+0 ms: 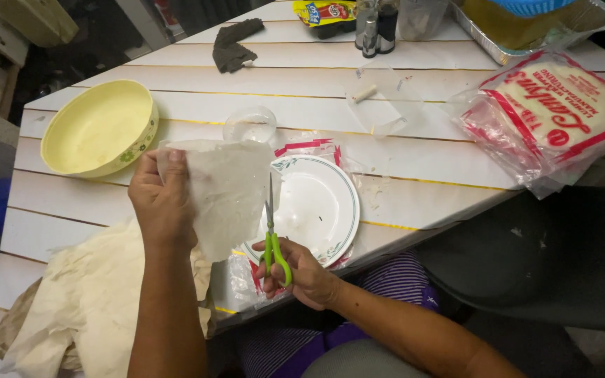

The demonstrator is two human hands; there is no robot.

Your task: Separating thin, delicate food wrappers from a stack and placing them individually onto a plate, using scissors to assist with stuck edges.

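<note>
My left hand (161, 199) holds up a thin, pale, translucent wrapper sheet (229, 192) by its upper left corner, above the table's near edge. My right hand (301, 273) grips green-handled scissors (272, 231), blades pointing up along the sheet's right edge. Behind the scissors sits a white plate (327, 210) with a thin green rim, resting on a red-and-clear plastic wrapper.
A yellow bowl (99, 128) stands at the left. A small clear cup (250, 124) is behind the sheet. A pile of pale sheets (92, 301) lies at the near left. A red-and-white packet of wrappers (551, 115) lies at the right, a foil tray (519, 35) behind it.
</note>
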